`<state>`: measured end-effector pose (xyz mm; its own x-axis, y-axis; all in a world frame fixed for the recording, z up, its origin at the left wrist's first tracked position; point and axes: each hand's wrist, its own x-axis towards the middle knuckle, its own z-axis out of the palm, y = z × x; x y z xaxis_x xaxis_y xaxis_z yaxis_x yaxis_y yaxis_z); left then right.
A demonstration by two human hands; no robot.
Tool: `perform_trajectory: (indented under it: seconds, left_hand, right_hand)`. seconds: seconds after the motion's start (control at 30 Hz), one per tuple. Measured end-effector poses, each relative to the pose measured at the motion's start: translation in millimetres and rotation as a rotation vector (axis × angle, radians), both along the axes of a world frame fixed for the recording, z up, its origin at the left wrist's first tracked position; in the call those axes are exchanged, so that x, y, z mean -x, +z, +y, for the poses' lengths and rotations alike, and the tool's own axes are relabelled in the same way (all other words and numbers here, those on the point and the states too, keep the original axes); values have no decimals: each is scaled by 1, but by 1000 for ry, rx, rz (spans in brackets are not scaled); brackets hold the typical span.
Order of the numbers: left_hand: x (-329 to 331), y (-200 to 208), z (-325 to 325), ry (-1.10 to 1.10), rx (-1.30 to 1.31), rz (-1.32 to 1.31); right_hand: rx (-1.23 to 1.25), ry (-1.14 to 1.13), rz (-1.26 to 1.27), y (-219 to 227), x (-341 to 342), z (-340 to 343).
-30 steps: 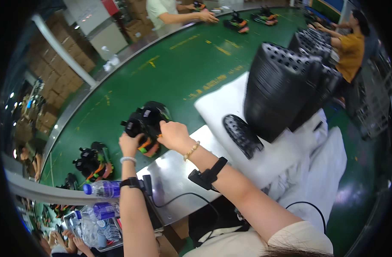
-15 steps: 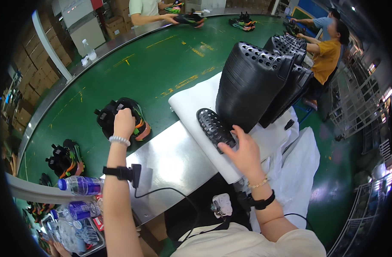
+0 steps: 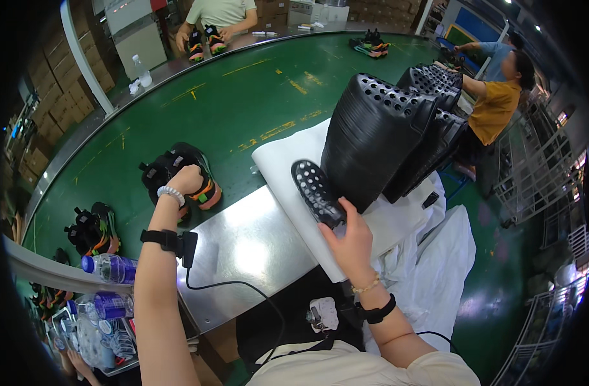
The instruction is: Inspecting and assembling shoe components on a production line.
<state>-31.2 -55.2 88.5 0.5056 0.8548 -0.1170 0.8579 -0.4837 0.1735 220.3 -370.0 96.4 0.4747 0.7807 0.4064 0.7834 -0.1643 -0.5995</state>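
My left hand point(image 3: 189, 180) is closed on the top of a black sports shoe point(image 3: 158, 172) with orange and green on its sole. Its mate point(image 3: 195, 157) stands right beside it on the green surface; the fingertips are partly hidden among them. The fingers and thumb of my right hand point(image 3: 350, 243) grip the near end of a black perforated shoe-shaped insert point(image 3: 312, 186). This insert tilts against the base of a tall stack of nested black inserts point(image 3: 371, 138), which stands on a white sheet point(image 3: 285, 157).
A metal plate point(image 3: 233, 238) lies before me. More shoes point(image 3: 92, 230) stand at left, near water bottles point(image 3: 111, 267). Across the green surface point(image 3: 198, 119), a person point(image 3: 220, 16) handles two shoes; two others work at far right. White plastic point(image 3: 429, 264) hangs beside my right arm.
My right hand has closed on the insert's near end, and the insert has shifted slightly. My left hand stays at the shoes. Across, the person's shoes are now at the metal edge.
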Motion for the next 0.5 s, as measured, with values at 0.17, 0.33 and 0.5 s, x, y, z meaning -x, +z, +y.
perform_trajectory:
  seconds: [0.17,0.33,0.5]
  left_hand:
    - [6,13,-5,-81,121,105]
    - [-13,-3,6,16,88,222]
    - [108,-82,100,63,31,204]
  right_hand:
    - [-115,29,151,7,-5,-4]
    - [-131,50,70,6,-17,-12]
    - [-132,169,159,22,17,-2]
